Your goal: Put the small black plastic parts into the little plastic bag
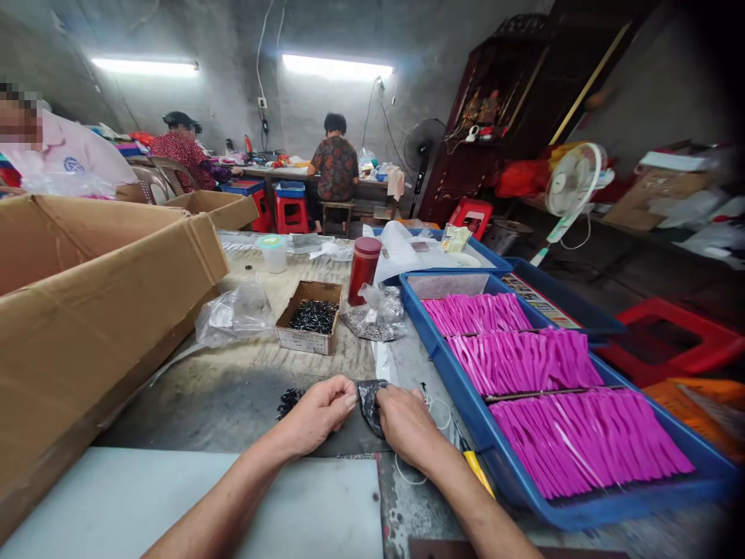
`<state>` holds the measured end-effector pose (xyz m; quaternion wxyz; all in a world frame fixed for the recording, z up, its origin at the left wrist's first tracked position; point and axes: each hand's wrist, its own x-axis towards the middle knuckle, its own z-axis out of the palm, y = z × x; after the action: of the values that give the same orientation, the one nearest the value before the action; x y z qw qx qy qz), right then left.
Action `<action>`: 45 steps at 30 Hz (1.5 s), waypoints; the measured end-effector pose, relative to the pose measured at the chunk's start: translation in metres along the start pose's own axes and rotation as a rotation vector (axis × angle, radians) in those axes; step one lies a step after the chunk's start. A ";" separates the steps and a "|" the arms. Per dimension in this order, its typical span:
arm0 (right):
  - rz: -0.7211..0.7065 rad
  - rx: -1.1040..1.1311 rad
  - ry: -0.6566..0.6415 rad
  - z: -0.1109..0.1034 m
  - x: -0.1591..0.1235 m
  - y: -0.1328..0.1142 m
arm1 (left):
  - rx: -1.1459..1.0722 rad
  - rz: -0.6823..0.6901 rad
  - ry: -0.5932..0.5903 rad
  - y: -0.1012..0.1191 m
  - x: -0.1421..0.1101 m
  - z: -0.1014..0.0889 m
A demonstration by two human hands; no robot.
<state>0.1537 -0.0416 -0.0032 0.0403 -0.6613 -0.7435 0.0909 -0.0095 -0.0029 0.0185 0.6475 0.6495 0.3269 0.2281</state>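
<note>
My left hand (326, 410) is closed, thumb against the fingers, beside a small heap of black pieces (289, 401). What its fingers hold, if anything, is hidden. Just to its right, my right hand (407, 419) is closed on the edge of a crumpled black plastic bag (369, 400). The bag lies between the two hands, on the dark part of the worktable (233, 396). Farther back stands an open cardboard box (281, 339) of small black parts (314, 317). White cord (412, 480) and a yellow-handled tool (478, 472) lie right of my right hand.
A blue tray (427, 341) with rows of magenta strips (524, 361) borders the right. A large carton (105, 287) blocks the left. A red canister (365, 272), clear plastic bags (236, 314) and a lidded tub (272, 255) stand behind. Several people sit in the background.
</note>
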 end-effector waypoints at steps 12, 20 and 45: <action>-0.024 0.126 0.070 -0.004 -0.014 0.007 | -0.277 -0.075 0.009 -0.015 0.005 0.011; -0.055 0.409 0.238 -0.002 -0.021 0.008 | -0.413 -0.068 -0.089 -0.016 0.001 0.009; 0.323 1.671 0.335 0.012 -0.026 -0.033 | -0.640 -0.084 -0.096 -0.022 0.001 0.021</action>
<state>0.1227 -0.0716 -0.0070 0.6085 -0.5170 -0.3142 0.5135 0.0033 -0.0175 -0.0042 0.8424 0.4090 0.2340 0.2614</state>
